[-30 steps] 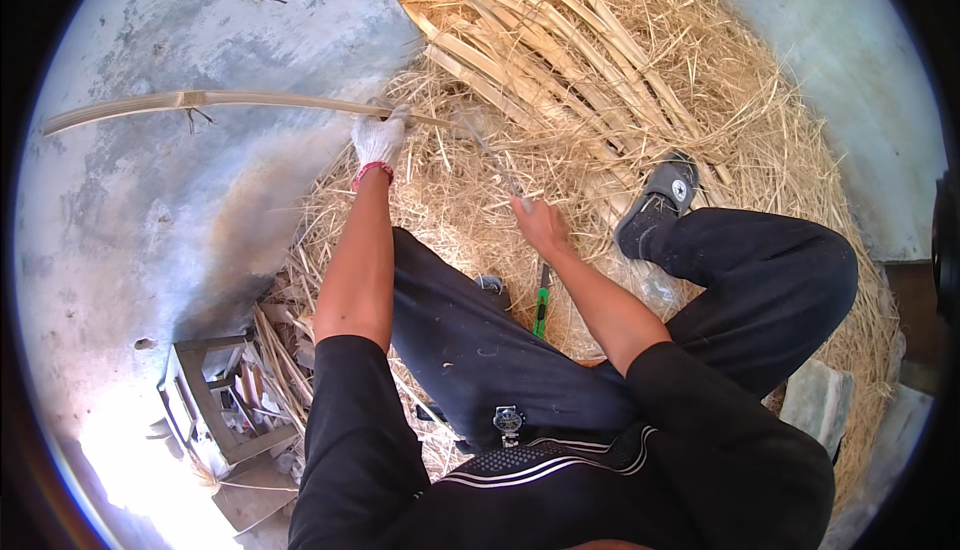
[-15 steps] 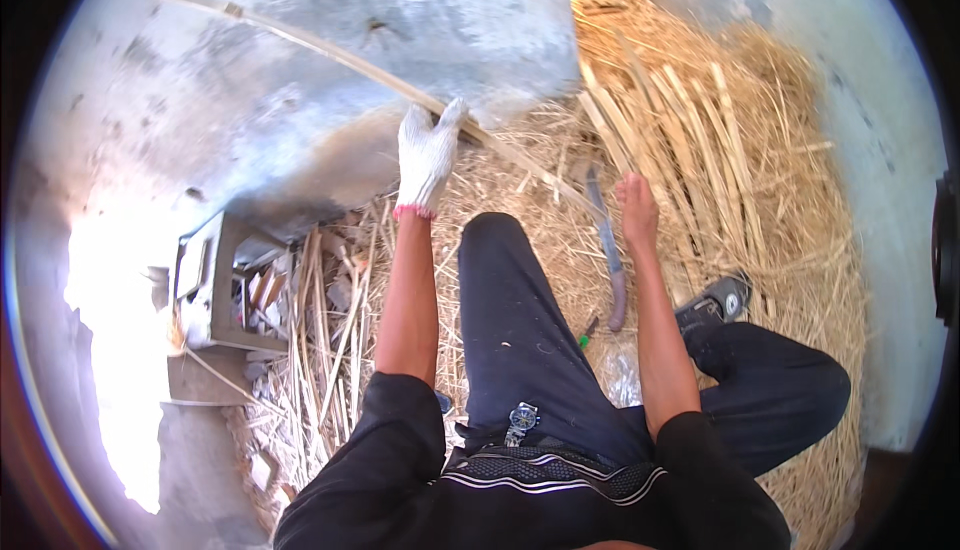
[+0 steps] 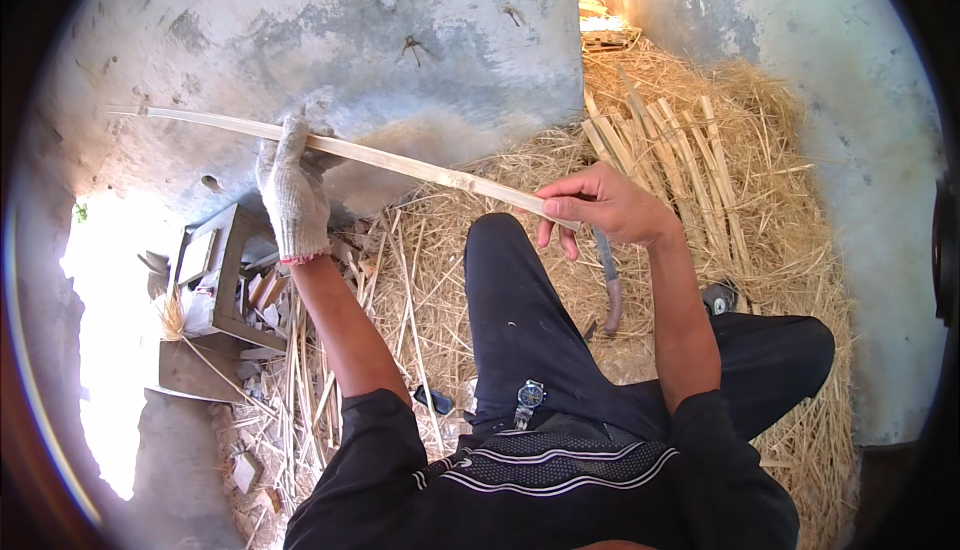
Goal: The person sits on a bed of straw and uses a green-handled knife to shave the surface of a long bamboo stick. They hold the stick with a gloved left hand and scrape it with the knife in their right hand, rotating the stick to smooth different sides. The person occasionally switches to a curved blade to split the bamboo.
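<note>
A long, pale, split bamboo strip (image 3: 400, 162) slants across in front of me, its far end reaching up to the left along the wall. Wrapped around its left part is my left hand (image 3: 293, 195), in a white knitted glove with a pink cuff. My bare right hand (image 3: 608, 206) pinches the right end between thumb and fingers, the other fingers curled loosely below. Under that hand, a long-bladed knife with a brown handle (image 3: 613, 308) lies on the straw, its blade partly hidden. Further right, several split strips (image 3: 690, 175) lie side by side on the straw.
Straw (image 3: 800, 350) covers the floor between the grey walls (image 3: 450, 40). At left stands a wooden box-like frame (image 3: 225, 300) with rubble, beside loose thin sticks (image 3: 318, 390). A wristwatch (image 3: 528, 397) rests on my lap, and a small dark object (image 3: 433, 400) lies left of my thigh.
My left hand has moved left and down with the strip. My right hand has come up from beside the knife and now pinches the strip's right end.
</note>
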`<state>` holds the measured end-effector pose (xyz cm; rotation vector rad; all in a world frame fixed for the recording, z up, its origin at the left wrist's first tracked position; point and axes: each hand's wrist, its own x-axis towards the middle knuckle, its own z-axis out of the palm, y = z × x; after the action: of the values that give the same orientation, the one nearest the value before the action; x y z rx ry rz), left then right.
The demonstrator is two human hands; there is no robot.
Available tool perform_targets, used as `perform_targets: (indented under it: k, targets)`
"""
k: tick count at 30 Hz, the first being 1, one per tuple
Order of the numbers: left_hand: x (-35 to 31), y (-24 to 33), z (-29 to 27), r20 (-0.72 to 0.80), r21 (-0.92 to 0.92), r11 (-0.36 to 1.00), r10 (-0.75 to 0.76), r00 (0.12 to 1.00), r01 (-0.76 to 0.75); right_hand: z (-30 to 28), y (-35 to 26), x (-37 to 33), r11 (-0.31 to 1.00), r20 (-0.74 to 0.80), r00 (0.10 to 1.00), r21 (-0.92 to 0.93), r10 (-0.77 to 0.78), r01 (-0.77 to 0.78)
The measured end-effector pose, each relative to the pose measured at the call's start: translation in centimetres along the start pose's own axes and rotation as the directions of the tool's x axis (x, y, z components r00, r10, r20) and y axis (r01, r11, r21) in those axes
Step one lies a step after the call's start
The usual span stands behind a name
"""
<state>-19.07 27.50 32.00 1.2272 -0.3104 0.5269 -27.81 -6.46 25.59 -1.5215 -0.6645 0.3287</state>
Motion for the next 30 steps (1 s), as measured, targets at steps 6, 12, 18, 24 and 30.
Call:
perform_targets:
  k: [6,12,18,24,30]
  targets:
    - [-5.3,2.9,5.0,0.047,0.156,0.987,-0.034,0.998,0.026,1.5,-2.1,-0.8,0.996,-0.227,0.971,0.022,-0.08,0.087]
    - [-9.6,1.2,6.4,0.238,-0.117,0.974,-0.159,0.958,0.191,4.8,-2.1,-1.2,0.98,-0.233,0.957,0.056,-0.175,0.193]
    - [-8.4,1.2,5.3,0.206,-0.221,0.963,-0.111,0.972,0.157,4.2,-1.7,-2.5,0.949,-0.085,0.987,0.273,-0.139,0.157]
    - [-8.4,1.0,5.2,0.218,-0.218,0.96,-0.128,0.967,0.176,4.8,-2.5,-3.0,0.982,-0.003,0.992,0.144,-0.126,0.125]
    - [-8.5,-0.8,5.7,0.298,-0.334,0.911,-0.14,0.944,0.241,1.9,0.9,-2.4,0.982,0.026,0.989,0.117,0.144,-0.146]
